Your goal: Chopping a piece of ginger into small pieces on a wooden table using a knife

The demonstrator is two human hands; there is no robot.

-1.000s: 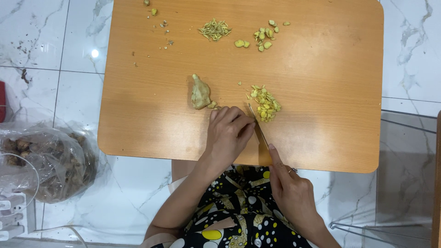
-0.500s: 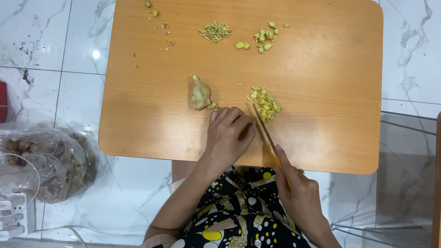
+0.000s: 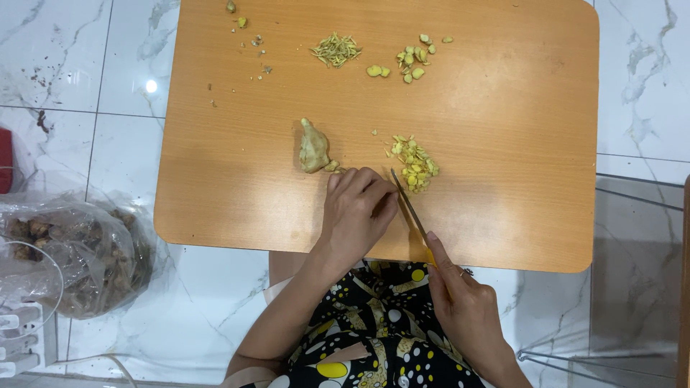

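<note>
Head view: right hand [image 3: 463, 305] grips knife [image 3: 410, 212]; left hand [image 3: 356, 208] apparently pins ginger.

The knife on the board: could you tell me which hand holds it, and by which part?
The right hand holds the knife by its yellow handle, forefinger along the top; the left hand rests beside the blade.

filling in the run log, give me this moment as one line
left hand: pressed on board by ginger piece | right hand: grips knife, blade beside left fingers | chopped pile right of blade | surface: wooden board

Ginger root [image 3: 313, 148] left of chopped pile [image 3: 415, 162]
</note>
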